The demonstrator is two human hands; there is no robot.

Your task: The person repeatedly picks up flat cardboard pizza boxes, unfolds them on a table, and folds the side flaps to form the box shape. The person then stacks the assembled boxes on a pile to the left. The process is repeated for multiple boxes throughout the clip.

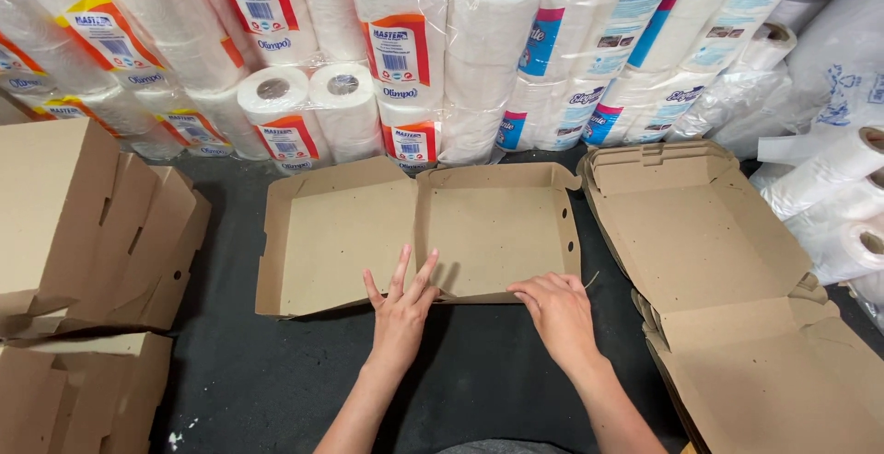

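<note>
Open cardboard box (pixel 414 233) lies flat at frame centre on dark surface (pixel 460 371). Left hand (pixel 401 311), fingers spread, presses its near edge, grasping nothing. Right hand (pixel 557 311) curls onto that same edge; grip indeterminate. Bare surface below. Box stacks (pixel 83 233) left, another open box (pixel 727 288) right, paper-roll packs (pixel 414 49) above.

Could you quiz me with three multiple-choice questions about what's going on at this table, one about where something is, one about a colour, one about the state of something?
1. Where are the folded boxes stacked?
A. At the left
B. On the paper rolls
C. Under the hands

2. What colour is the table?
A. White
B. Black
C. Green

3. How is the middle cardboard box?
A. Closed
B. Crushed
C. Lying open

Answers: 1 A, the stack stands by the left edge. 2 B, bare black surface shows between the boxes. 3 C, its lid and tray lie spread flat, with the left hand and right hand at its near edge.
</note>
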